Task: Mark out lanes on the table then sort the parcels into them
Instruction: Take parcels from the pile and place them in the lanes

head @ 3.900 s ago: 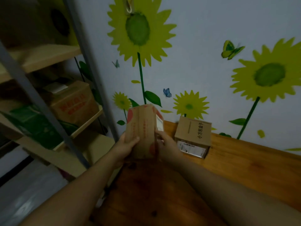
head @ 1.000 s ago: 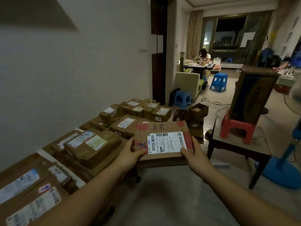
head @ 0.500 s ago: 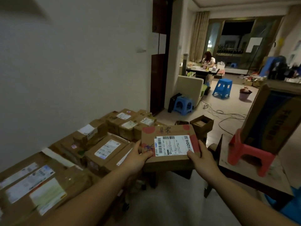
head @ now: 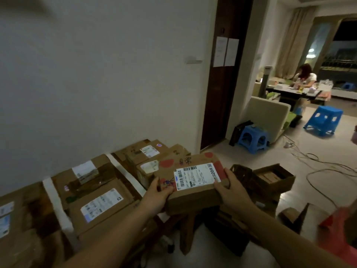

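Parcel (head: 193, 182) carried level, above the near corner of the table (head: 186, 231), not set down. Left hand (head: 158, 196) and right hand (head: 229, 190) take it by its two short ends, thumbs on top, the other fingers curled under, both grasping the cardboard. Held this way the white shipping label (head: 197, 176) faces up and is easy to read. My guess is that this is for checking which lane it belongs in.

Left of the parcel: table crowded with brown boxes, labels up. Two white tape strips (head: 56, 206) (head: 125, 171) run from the wall toward the near edge and split the boxes into lanes. Lanes look marked and well filled, so I judge the sorting far along, with this parcel waiting for its place.

Just beyond and left of the parcel: stacked boxes (head: 148, 161), packed touching. Further left, past one strip: flatter boxes (head: 100, 202).

Right of the parcel, on the floor: open carton (head: 274, 178), flaps up, something brown inside, too dim to name. Well beyond the parcel: blue stool (head: 253, 138).
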Motion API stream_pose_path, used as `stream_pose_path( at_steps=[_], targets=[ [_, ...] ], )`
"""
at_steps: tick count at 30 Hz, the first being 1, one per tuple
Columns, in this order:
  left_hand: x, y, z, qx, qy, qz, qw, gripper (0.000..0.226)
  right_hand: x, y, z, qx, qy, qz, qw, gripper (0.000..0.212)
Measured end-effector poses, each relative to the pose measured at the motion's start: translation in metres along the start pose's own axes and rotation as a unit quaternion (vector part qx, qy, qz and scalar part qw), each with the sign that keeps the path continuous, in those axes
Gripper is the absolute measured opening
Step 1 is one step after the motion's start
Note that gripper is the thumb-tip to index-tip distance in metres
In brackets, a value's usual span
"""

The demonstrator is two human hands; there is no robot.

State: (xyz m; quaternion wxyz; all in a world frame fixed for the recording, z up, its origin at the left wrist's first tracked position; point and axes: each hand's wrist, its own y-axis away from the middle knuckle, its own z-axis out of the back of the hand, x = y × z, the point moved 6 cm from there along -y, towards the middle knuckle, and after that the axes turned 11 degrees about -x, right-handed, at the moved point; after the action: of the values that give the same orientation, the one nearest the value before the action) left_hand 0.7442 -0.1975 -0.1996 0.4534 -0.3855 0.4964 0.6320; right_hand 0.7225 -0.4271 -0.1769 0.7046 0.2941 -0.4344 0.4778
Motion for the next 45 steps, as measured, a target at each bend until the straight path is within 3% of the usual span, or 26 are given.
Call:
stream_pose_path(
  at_steps=[4, 9, 13, 18, 24, 29, 35, 39, 42, 45],
  targets=[
    [-0.013, -0.026, 0.002, -0.055, 0.015, 0.000, 0.998, 0.056, 0.023, -0.048, -0.020, 0.052, -0.020, 0.040, 0.998, 0.043],
    [-0.024, -0.078, 0.021, -0.115, 0.015, -0.015, 0.993, 0.053, 0.037, -0.110, -0.070, 0.094, -0.007, 0.067, 0.993, 0.048],
    [-0.024, -0.125, 0.037, -0.143, 0.020, -0.014, 0.989, 0.048, 0.053, -0.152, -0.108, 0.128, -0.029, 0.061, 0.989, 0.031],
    [-0.024, -0.166, 0.051, -0.169, 0.040, 0.008, 0.985, 0.050, 0.072, -0.196, -0.149, 0.157, 0.004, 0.065, 0.985, 0.038],
    [-0.029, -0.202, 0.062, -0.204, 0.067, 0.020, 0.976, 0.044, 0.086, -0.240, -0.193, 0.189, 0.040, 0.088, 0.977, 0.013],
    [-0.028, -0.230, 0.057, -0.237, 0.064, 0.043, 0.968, 0.044, 0.075, -0.282, -0.222, 0.236, 0.059, 0.104, 0.964, 0.026],
    [-0.017, -0.246, 0.031, -0.242, 0.030, 0.082, 0.966, 0.047, 0.055, -0.315, -0.237, 0.322, 0.127, 0.165, 0.924, 0.028],
    [-0.020, -0.246, 0.023, -0.254, -0.018, 0.076, 0.964, 0.069, 0.047, -0.326, -0.235, 0.326, 0.214, 0.208, 0.897, 0.047],
    [-0.021, -0.249, 0.023, -0.252, -0.119, 0.040, 0.960, 0.081, 0.051, -0.328, -0.237, 0.327, 0.279, 0.289, 0.855, 0.060],
    [-0.018, -0.254, 0.019, -0.231, -0.222, 0.015, 0.947, 0.078, 0.053, -0.324, -0.240, 0.330, 0.338, 0.362, 0.804, 0.060]
  ],
)
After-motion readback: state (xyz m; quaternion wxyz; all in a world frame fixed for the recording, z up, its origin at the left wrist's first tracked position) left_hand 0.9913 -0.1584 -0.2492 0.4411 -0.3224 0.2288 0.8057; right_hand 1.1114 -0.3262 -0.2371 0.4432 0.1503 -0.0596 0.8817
